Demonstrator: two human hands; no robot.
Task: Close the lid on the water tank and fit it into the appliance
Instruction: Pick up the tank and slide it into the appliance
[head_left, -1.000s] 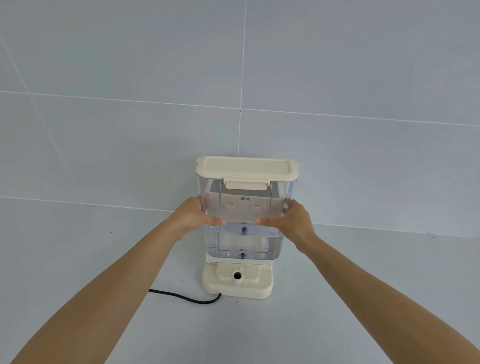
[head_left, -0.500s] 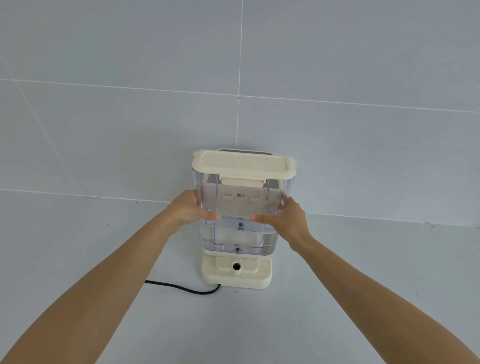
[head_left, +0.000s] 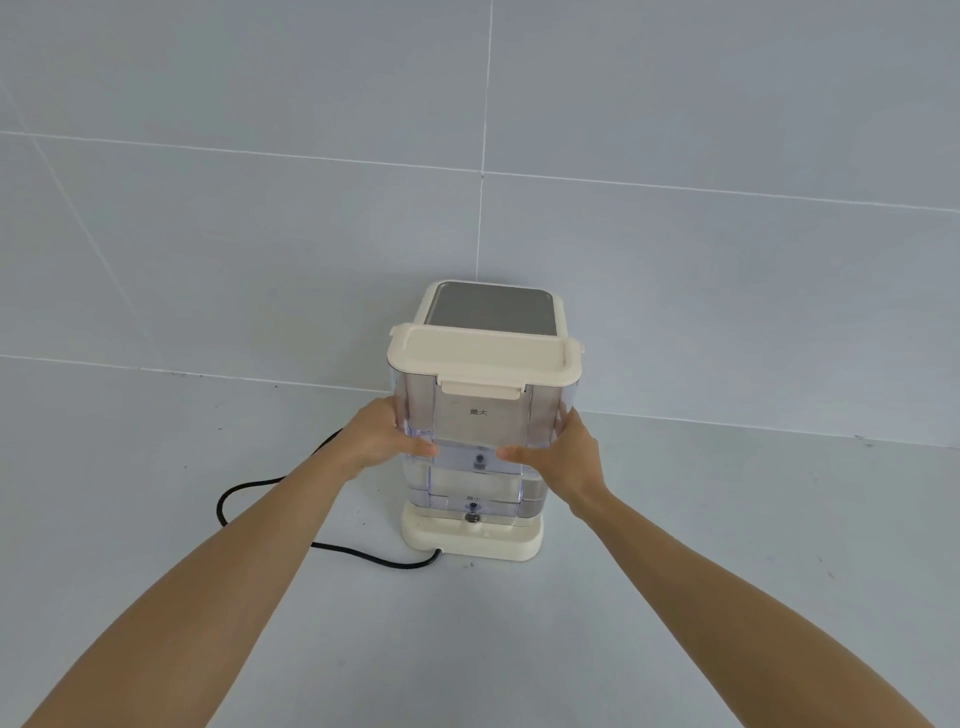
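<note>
A: The water tank (head_left: 480, 441) is sitting lower than it was a second ago. Now its bottom is almost touching the base of the appliance (head_left: 472, 543).

B: What are the hands doing?

A: The left hand (head_left: 382, 439) is squeezing the tank's left side, and the right hand (head_left: 563, 454) is squeezing its right side. Both thumbs are lying flat on the front.

B: Is the lid (head_left: 480, 356) shut?

A: It is looking shut, with the front clip down. So I think the fitting step is happening now.

B: What comes next?

A: Probably pushing the tank straight down until it is sitting flat on the base, then letting go. The black cord (head_left: 270, 499) is lying left of the appliance, out of the way.
</note>
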